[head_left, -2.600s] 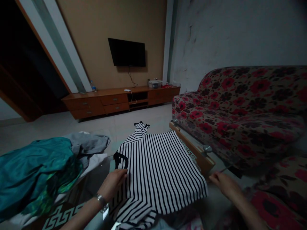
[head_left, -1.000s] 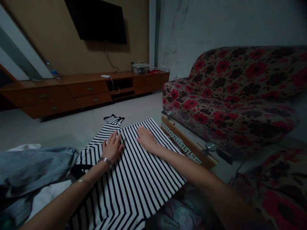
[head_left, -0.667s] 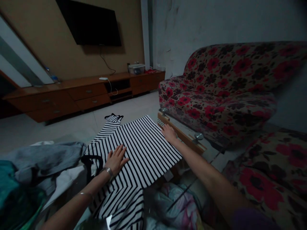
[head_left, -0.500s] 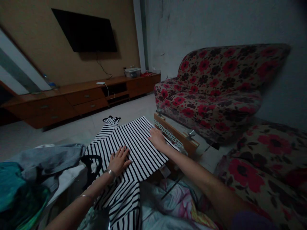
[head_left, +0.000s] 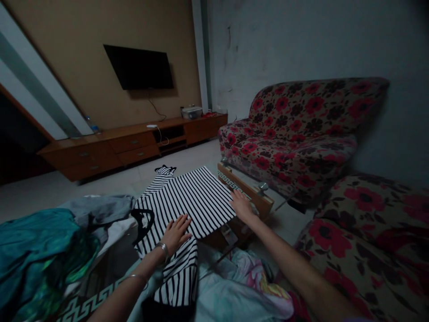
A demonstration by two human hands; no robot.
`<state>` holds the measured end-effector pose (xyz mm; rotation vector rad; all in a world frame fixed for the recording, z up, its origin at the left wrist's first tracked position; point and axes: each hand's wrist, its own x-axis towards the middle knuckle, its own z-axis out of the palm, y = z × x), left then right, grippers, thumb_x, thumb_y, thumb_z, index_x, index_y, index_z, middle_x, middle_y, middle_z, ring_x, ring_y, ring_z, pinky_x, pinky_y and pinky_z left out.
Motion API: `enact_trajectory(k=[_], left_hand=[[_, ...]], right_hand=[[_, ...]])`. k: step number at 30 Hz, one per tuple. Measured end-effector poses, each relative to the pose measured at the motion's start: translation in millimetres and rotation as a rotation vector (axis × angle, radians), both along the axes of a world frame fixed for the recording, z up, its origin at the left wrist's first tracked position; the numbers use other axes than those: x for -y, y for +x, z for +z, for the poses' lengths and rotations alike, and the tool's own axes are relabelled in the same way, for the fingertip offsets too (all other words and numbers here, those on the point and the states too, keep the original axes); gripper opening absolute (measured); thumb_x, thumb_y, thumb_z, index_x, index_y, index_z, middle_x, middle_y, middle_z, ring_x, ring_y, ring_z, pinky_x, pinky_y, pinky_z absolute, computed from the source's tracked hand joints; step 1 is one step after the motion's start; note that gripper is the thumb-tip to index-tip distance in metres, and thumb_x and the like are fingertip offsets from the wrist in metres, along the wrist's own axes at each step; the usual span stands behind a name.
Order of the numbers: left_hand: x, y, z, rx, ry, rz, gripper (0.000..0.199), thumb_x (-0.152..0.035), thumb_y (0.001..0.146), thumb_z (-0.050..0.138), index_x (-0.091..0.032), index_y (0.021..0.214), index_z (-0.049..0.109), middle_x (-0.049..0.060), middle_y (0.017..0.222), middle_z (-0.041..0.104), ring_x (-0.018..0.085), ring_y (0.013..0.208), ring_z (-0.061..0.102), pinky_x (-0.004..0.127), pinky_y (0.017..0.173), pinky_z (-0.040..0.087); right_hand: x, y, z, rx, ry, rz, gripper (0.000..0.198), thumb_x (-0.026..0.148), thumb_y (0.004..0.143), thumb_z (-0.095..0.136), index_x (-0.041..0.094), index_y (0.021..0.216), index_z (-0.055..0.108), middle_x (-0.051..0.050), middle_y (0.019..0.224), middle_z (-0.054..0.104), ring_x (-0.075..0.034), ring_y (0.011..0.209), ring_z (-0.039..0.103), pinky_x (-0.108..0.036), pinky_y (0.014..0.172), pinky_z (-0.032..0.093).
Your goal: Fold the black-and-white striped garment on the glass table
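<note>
While fingers flat, gripping nothing: L hand (head_left: 176,232) mid striped top (head_left: 187,199), R hand (head_left: 240,205) at its edge.

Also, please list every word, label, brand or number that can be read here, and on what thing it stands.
None can be read.
The striped garment shows stripes only.
The table edge has a key pattern, not letters.
The television is dark, no brand legible.
</note>
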<state>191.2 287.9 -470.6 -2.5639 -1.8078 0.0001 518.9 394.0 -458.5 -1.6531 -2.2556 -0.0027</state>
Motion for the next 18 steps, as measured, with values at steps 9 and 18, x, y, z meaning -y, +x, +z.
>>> enact_trajectory(k=[9,18], left_hand=[[46.3,2.1,5.9,0.028,-0.034,-0.036,0.055,-0.046,0.092,0.038,-0.032,0.144,0.028,0.004,0.152,0.027,0.023,0.141,0.021,0.048,0.111,0.022],[74.2,8.1,8.0,0.103,-0.016,-0.124,0.053,-0.044,0.091,0.044,-0.042,0.142,0.029,0.0,0.153,0.025,0.025,0.14,0.021,0.05,0.111,0.021]], right_hand=[[68.4,-27.4,-21.9,-0.105,-0.023,0.288,0.041,0.023,0.092,0.04,0.019,0.13,0.053,-0.008,0.14,0.047,-0.022,0.133,0.037,-0.043,0.109,0.031],[57.9,12.6,16.0,0.105,-0.22,0.122,0.032,0.026,0.09,0.038,0.022,0.095,0.07,-0.013,0.1,0.07,-0.025,0.097,0.065,-0.036,0.086,0.047]])
